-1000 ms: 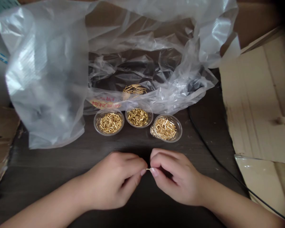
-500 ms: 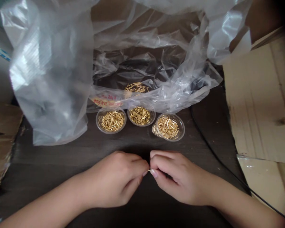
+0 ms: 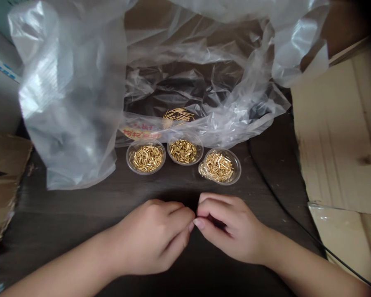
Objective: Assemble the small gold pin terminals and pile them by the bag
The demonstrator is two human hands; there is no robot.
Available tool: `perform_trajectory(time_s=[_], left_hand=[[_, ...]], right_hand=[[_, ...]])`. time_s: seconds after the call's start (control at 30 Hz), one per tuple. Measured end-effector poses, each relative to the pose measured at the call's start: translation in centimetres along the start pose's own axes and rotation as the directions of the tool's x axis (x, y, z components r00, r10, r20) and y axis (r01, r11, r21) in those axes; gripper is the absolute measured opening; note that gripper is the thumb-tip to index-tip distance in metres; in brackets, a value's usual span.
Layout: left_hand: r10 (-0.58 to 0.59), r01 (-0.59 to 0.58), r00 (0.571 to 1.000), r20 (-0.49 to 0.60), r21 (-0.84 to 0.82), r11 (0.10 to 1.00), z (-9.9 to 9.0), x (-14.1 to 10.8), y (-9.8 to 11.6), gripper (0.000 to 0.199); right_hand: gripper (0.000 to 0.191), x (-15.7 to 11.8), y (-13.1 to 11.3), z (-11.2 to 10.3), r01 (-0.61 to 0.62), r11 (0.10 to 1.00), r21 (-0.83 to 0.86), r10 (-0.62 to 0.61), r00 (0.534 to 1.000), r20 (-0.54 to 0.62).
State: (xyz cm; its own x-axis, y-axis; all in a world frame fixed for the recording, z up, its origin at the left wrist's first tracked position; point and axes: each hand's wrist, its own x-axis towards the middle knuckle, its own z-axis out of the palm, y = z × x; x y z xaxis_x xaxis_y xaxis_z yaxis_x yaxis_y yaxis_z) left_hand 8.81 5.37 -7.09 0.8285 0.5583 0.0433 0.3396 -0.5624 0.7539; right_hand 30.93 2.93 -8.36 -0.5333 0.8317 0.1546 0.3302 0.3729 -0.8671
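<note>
My left hand point(image 3: 160, 235) and my right hand point(image 3: 231, 227) meet at the fingertips over the dark table, both pinched closed. Whatever lies between the fingertips is hidden now. Beyond them stand three clear round cups of small gold pins: a left cup point(image 3: 146, 157), a middle cup point(image 3: 184, 151) and a right cup point(image 3: 220, 166). The right cup has more gold pieces showing at its left side. Longer gold pins point(image 3: 179, 115) lie in a loose pile on the clear plastic behind the middle cup.
Crumpled clear plastic bags point(image 3: 74, 95) spread across the back and left. Cardboard point(image 3: 334, 140) stands at the right, with a black cable point(image 3: 275, 196) running beside it. More cardboard point(image 3: 6, 177) is at the left edge of the dark table point(image 3: 64, 218).
The thin gold piece seen between my fingertips before is no longer visible. My right hand has shifted slightly up, and its thumb has come closer to my left fingers.
</note>
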Motion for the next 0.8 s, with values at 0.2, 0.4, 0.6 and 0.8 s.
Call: perform_trajectory(time_s=[0.2, 0.4, 0.6, 0.8], left_hand=[[0.043, -0.042, 0.998, -0.046, 0.027, 0.999, 0.0, 0.1, 0.0, 0.021], [0.146, -0.123, 0.983, -0.112, 0.186, 0.975, 0.1, 0.0, 0.0, 0.021], [0.204, -0.162, 0.967, -0.152, 0.252, 0.954, 0.2, -0.1, 0.2, 0.021], [0.217, -0.168, 0.966, -0.144, 0.288, 0.943, 0.2, -0.1, 0.1, 0.022]], right_hand=[[0.028, 0.3, -0.1, -0.2, 0.015, 0.999, 0.031, -0.015, 1.0, 0.024], [0.041, 0.6, -0.2, -0.4, -0.015, 0.996, 0.09, 0.007, 0.996, 0.085], [0.046, 0.8, -0.3, -0.6, -0.064, 0.987, 0.15, 0.043, 0.989, 0.139], [0.054, 1.2, -0.4, -1.0, -0.11, 0.978, 0.178, 0.071, 0.975, 0.211]])
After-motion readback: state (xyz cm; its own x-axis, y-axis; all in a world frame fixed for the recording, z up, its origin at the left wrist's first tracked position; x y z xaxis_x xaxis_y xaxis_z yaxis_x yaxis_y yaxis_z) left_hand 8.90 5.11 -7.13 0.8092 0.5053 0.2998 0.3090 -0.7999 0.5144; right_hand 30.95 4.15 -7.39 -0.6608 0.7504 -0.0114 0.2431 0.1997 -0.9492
